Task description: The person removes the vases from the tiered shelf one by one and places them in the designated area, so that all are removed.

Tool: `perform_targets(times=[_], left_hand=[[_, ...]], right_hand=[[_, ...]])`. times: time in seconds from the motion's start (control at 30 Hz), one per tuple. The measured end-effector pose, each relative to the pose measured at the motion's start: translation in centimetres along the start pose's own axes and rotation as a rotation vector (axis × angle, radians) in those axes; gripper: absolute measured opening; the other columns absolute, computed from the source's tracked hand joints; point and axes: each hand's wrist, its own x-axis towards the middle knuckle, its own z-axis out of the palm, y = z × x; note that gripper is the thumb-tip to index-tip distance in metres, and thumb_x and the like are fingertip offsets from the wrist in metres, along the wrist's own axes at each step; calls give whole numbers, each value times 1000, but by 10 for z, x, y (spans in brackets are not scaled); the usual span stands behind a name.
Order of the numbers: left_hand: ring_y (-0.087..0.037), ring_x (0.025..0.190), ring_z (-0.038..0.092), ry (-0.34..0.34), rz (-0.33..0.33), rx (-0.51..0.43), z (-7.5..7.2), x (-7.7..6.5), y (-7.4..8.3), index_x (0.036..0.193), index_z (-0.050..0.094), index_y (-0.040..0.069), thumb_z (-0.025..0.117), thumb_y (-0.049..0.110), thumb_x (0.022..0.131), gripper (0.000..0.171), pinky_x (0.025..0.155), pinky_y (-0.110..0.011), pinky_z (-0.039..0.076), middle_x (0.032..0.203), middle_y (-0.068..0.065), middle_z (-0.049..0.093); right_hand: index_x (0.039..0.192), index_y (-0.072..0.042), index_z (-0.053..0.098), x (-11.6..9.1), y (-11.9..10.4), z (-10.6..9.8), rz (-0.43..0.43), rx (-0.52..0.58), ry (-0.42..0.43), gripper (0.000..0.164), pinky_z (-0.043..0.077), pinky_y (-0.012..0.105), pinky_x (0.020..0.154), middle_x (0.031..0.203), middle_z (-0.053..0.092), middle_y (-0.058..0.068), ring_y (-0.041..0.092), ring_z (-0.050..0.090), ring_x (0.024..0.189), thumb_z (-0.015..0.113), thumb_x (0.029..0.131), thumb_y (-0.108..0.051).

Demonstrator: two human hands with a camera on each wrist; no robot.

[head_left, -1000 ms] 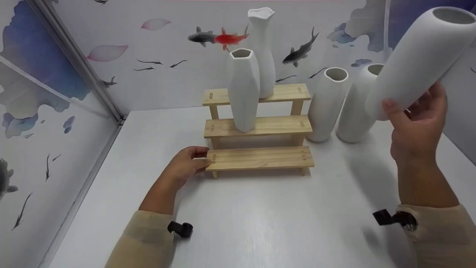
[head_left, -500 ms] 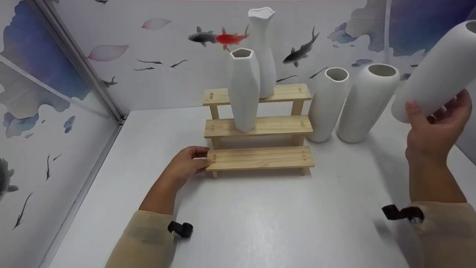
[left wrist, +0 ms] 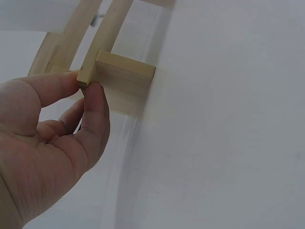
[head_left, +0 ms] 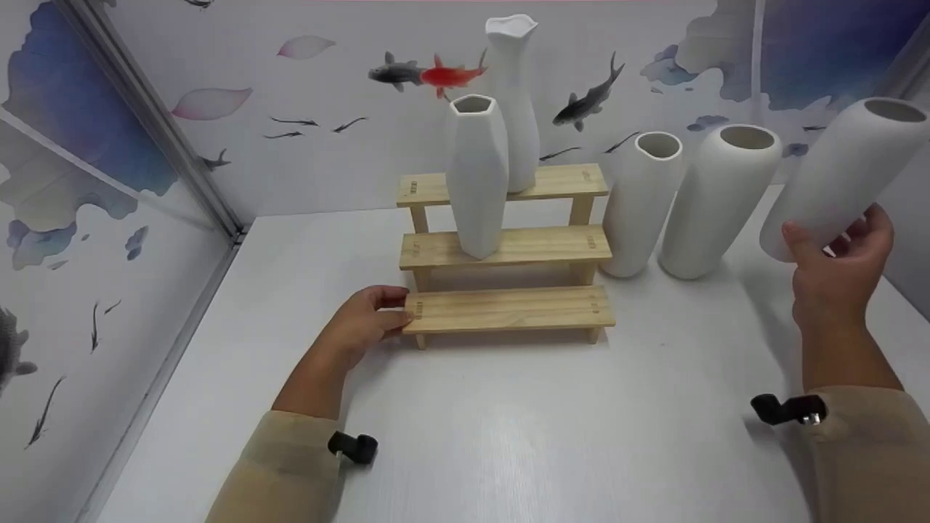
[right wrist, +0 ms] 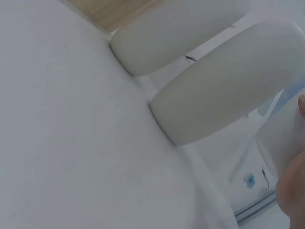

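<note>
My left hand [head_left: 363,319] pinches the left end of the lowest board of a three-step wooden stand [head_left: 508,309]; in the left wrist view thumb and fingers [left wrist: 97,102] close on the board's edge [left wrist: 88,71]. At the far right my right hand [head_left: 843,269] grips a smooth white vase [head_left: 846,174] near its base, thumb in front. That vase leans to the right, its base close over the table, and only its lower part [right wrist: 281,138] shows in the right wrist view. A faceted white vase [head_left: 477,181] stands on the middle step, a wavy-rimmed one [head_left: 517,102] on the top step.
Two more white vases, a narrower one [head_left: 643,203] and a wider one [head_left: 719,203], stand on the white table [head_left: 508,421] between the stand and my right hand. Behind them rises a wall [head_left: 312,160] painted with fish. A metal-framed panel [head_left: 145,109] borders the left side.
My right hand has carried its vase to the right and then lowered it, uncovering the wider standing vase. The left hand stays on the stand.
</note>
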Motion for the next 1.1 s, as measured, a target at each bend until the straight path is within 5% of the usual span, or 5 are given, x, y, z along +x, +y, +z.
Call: perform_targets(times=[0.53, 0.77, 1.1], left_hand=[[-23, 123, 66, 4, -18, -7, -1, 0, 0, 148, 58, 9, 73, 7, 99, 51, 101, -31, 62, 145, -10, 61], [-24, 120, 66, -6, 2, -12, -1, -1, 0, 148, 57, 6, 72, 3, 98, 52, 100, -31, 62, 147, -13, 60], [-23, 121, 66, -14, 1, -20, -1, 2, 1, 148, 57, 6, 71, 4, 99, 52, 99, -30, 62, 145, -13, 60]], right_hand=[[166, -44, 17, 22, 27, -24, 215, -30, -157, 118, 21, 32, 136, 177, 26, -12, 14, 27, 163, 95, 81, -18], [168, -44, 8, 20, 36, -25, 235, -126, -244, 119, 11, 38, 138, 180, 16, -12, 15, 18, 167, 91, 85, -23], [167, -48, 6, 20, 35, -27, 276, -205, -244, 117, 7, 40, 139, 180, 11, -16, 16, 10, 169, 89, 86, -31]])
